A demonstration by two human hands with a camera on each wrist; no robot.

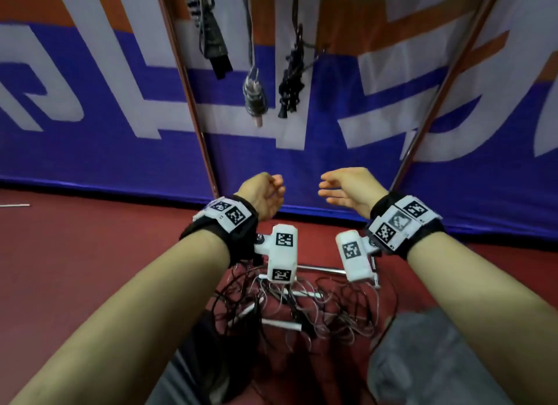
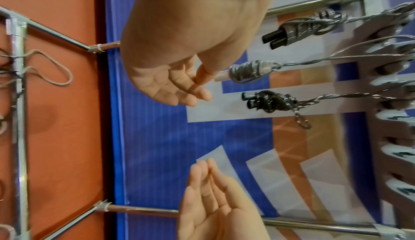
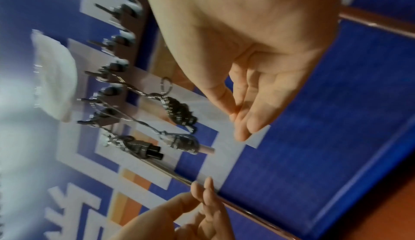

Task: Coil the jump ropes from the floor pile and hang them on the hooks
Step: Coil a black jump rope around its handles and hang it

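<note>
Pile (image 1: 302, 308) of uncoiled ropes lay on red floor (image 1: 75, 268), low between the forearms, tangled over a metal bar of the rack base. Thin dark and pale cords looped through one another; several white stick handles (image 1: 280, 323) showed among them. Cord looked wiry and springy, likely to snag when pulled.

Three coiled ropes hung above on hooks (image 2: 390, 69). Black-handled bundle (image 2: 298, 30) wrapped in grey cord. Pale-handled bundle (image 2: 244, 70), same grey wrap, tight and neat. Dark bundle (image 2: 269, 101) knobbly, with one small loop hanging loose. Each one hung by a twisted pair of cords. Further hooks along the board seemed free, though blurred.

Left hand (image 1: 265, 193) held nothing, fingers loosely curled, palm turned inward. Right hand (image 1: 347, 190) likewise held nothing, fingers relaxed and nearly straight. Both raised in front of the banner (image 1: 105, 102), near each other, not touching, well below the hung bundles and above the pile.

Judged to be between ropes: three hung, hands free, pile not yet touched for the next one. Next move probably called for reaching down, finding one pair of handles, and drawing that single rope out of the tangle without dragging its neighbours or catching on the bar.

Banner smooth printed fabric, blue, white and orange. Rack poles (image 1: 193, 102) thin metal tube.
</note>
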